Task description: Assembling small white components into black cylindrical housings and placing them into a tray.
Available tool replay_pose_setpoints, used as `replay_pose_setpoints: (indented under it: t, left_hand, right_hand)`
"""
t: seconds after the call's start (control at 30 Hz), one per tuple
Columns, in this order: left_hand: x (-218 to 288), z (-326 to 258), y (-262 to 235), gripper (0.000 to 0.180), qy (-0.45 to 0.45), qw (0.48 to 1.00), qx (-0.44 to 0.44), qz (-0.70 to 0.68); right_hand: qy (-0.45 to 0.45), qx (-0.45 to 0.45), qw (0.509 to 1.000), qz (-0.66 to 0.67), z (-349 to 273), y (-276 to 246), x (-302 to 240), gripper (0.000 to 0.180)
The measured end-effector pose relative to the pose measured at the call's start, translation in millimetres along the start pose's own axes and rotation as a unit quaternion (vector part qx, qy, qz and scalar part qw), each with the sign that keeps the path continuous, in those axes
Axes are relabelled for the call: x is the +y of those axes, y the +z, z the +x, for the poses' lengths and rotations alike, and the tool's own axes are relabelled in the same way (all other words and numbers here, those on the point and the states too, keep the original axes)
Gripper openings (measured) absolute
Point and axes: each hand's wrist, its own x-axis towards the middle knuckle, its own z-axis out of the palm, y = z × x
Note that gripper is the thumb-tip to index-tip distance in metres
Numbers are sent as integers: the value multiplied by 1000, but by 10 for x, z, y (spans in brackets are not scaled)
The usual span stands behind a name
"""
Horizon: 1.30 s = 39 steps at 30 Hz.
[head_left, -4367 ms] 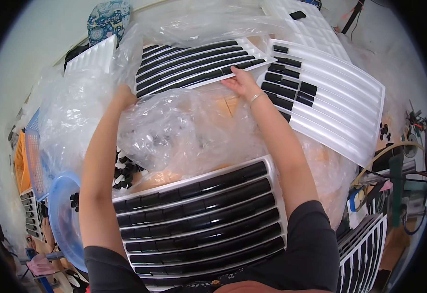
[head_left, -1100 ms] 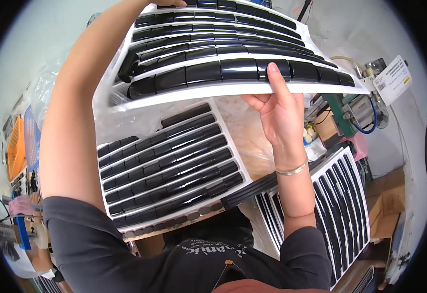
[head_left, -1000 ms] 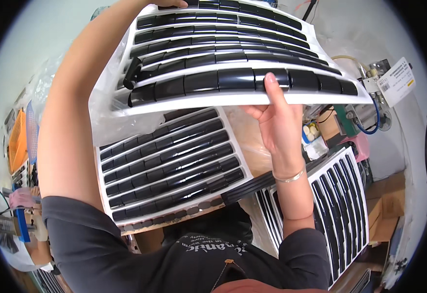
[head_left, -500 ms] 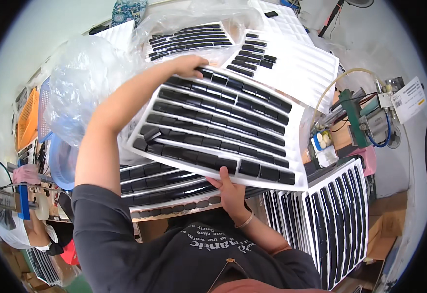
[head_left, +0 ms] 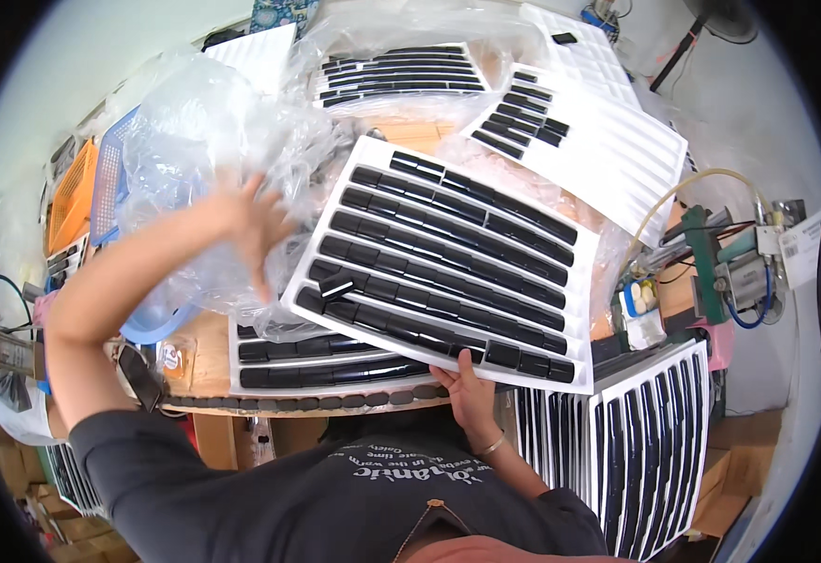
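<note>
A white ridged tray (head_left: 583, 300) lies tilted over the middle of the table, filled with rows of glossy black pieces (head_left: 448, 246). My right hand (head_left: 472, 405) grips its near edge, thumb on top. One loose black piece (head_left: 336, 285) sits crosswise over the rows near the tray's left side. My left hand (head_left: 253, 235) is off the tray, fingers spread and a little blurred, in front of a clear plastic bag (head_left: 181, 141). Partly hidden beneath the held tray is another tray of black pieces (head_left: 335, 373).
Farther back lie a filled tray (head_left: 401, 75) and a partly filled white tray (head_left: 608, 159). On the right are a green-framed machine (head_left: 703, 246) and upright stacked trays (head_left: 654, 450). Orange (head_left: 73, 195) and blue (head_left: 112, 178) baskets stand left. Dark padding (head_left: 307, 404) lines the table's front edge.
My left hand has let go of the tray's far edge and swung left toward the plastic bag. My right hand keeps its hold on the near edge. The whole view has shifted somewhat.
</note>
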Motion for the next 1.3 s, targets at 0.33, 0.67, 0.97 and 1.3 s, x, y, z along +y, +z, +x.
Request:
replay_pose_setpoints:
  t: [0.33,0.67,0.97,1.3]
  left_hand:
    - [-1186,624,944,18,-272,946,155,83]
    - [-2931,2880,-1508,28,-186,463,724,-476]
    - [-568,2206,-1236,42,224,734,637,77]
    - [4,2377,-594,45,96,866,432,-234]
  right_hand:
    - [35,-3,999,13,-18,-132,-46,33]
    - [99,86,991,-34,-60,-262,-116,31]
    - [100,50,993,-34,-105,-89,-204,32]
    - [61,27,997,-28,-134,-114,-178,31]
